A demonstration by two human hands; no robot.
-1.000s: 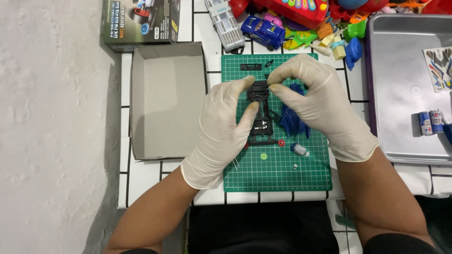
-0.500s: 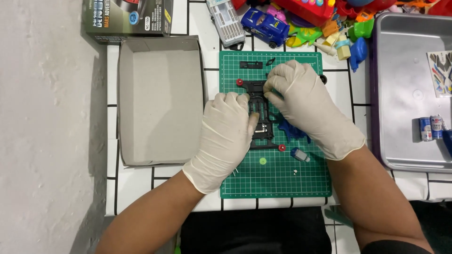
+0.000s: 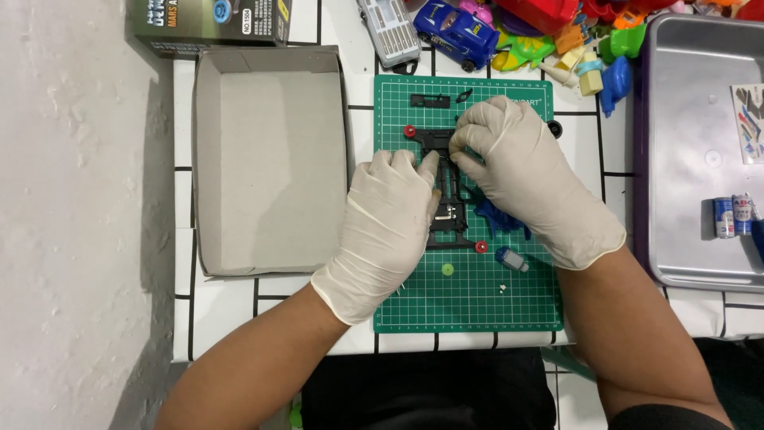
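White tiled table with a green cutting mat (image 3: pixel 477 306) in the middle, and both gloved hands are down on a black toy car chassis (image 3: pixel 443 151) lying flat on it. Left hand (image 3: pixel 390 231) is spread over the chassis's near left side, fingers loosely curled, pressing it down rather than gripping. Right hand (image 3: pixel 525 179) is pinched tight at the far end, fingertips closed on the frame.

Progress-wise I'd say early to middle: red rollers (image 3: pixel 410 130) already sit on the corners, but loose bits lie around. A small motor (image 3: pixel 512 259) and a green gear (image 3: pixel 447 270) sit just toward me from the right hand, and a blue part (image 3: pixel 493 216) peeks out under its palm. Left of the left hand is an open grey box (image 3: pixel 267 159); right of the right hand, a metal tray (image 3: pixel 692 159).
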